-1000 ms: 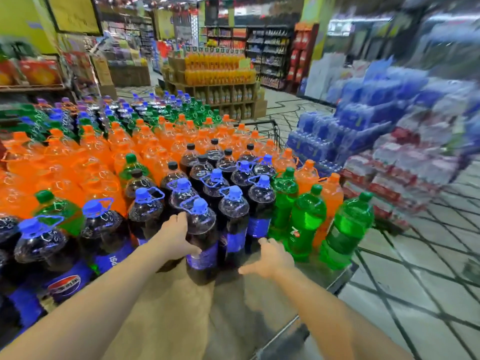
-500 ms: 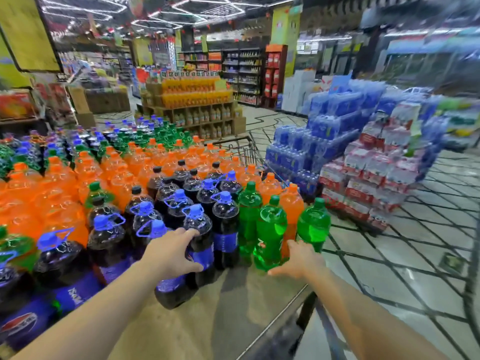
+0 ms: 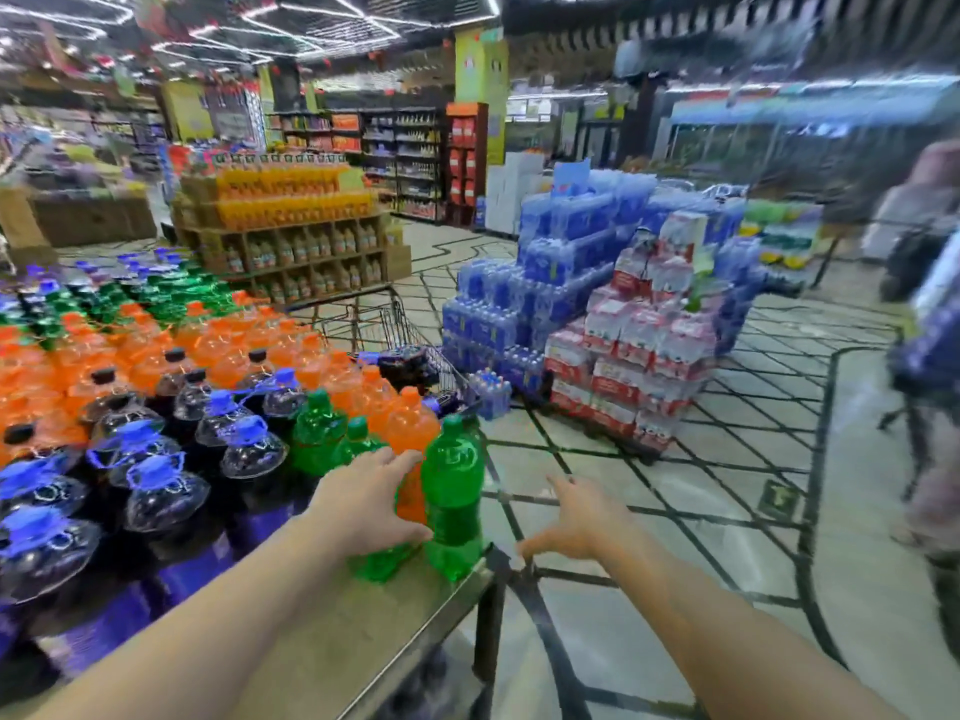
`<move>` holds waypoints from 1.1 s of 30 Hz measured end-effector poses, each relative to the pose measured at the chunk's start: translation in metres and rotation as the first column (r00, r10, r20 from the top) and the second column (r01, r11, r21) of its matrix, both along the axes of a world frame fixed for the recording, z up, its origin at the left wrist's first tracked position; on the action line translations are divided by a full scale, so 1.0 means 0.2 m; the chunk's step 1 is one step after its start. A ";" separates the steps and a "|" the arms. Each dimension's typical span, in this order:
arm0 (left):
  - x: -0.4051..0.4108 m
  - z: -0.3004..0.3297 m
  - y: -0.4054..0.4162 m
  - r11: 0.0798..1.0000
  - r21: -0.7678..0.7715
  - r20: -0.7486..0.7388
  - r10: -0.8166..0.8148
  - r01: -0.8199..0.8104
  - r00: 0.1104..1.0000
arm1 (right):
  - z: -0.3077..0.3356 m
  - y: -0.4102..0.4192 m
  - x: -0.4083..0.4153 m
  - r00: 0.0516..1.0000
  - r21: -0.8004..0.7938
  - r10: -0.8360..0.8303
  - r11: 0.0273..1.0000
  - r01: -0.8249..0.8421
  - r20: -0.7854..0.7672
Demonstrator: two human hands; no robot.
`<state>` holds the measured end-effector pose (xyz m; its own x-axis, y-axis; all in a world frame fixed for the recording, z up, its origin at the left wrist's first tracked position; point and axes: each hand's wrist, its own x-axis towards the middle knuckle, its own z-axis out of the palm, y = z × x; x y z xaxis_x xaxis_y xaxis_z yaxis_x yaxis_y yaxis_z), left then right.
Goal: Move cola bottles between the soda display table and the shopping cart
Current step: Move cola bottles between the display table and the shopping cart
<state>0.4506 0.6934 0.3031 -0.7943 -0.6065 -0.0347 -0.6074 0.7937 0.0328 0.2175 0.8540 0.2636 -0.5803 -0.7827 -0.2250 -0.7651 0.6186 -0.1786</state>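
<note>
Dark cola bottles (image 3: 161,493) with blue caps stand packed at the near left of the steel display table (image 3: 363,621). A wire shopping cart (image 3: 400,324) stands past the table's far end, and dark cola bottles (image 3: 408,363) lie inside it. My left hand (image 3: 363,506) hovers with fingers spread in front of the green bottles (image 3: 452,491) at the table's near right corner and grips nothing. Beyond the table corner, my right hand (image 3: 576,522) is open above the floor, fingers pointing away. The whole view is motion-blurred.
Orange soda bottles (image 3: 249,350) fill the table's middle. Stacked blue water packs (image 3: 561,283) and red-labelled packs (image 3: 639,350) sit on the floor right of the cart. A blurred person (image 3: 930,356) stands at the far right. An orange juice shelf (image 3: 291,226) stands behind.
My view has swung right. My left hand has let go of the front cola bottle and moved right to the green bottles. My right hand has left the table edge.
</note>
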 end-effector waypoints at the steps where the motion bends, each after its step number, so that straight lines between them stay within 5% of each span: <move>1: -0.08 0.02 0.01 1.000 -0.011 -0.016 -0.009 0.009 1.000 | 0.01 0.04 -0.06 1.000 0.000 -0.014 1.000 0.014 0.005; 14: -0.84 0.12 -0.06 0.992 -0.089 0.049 -0.089 0.093 0.995 | 0.09 0.05 -0.75 0.997 0.035 -0.071 0.997 0.069 0.035; 33: -1.69 0.02 -0.98 0.999 0.033 0.079 0.031 -0.034 0.996 | 0.09 -0.96 -1.66 0.995 0.029 0.042 0.999 -0.045 0.091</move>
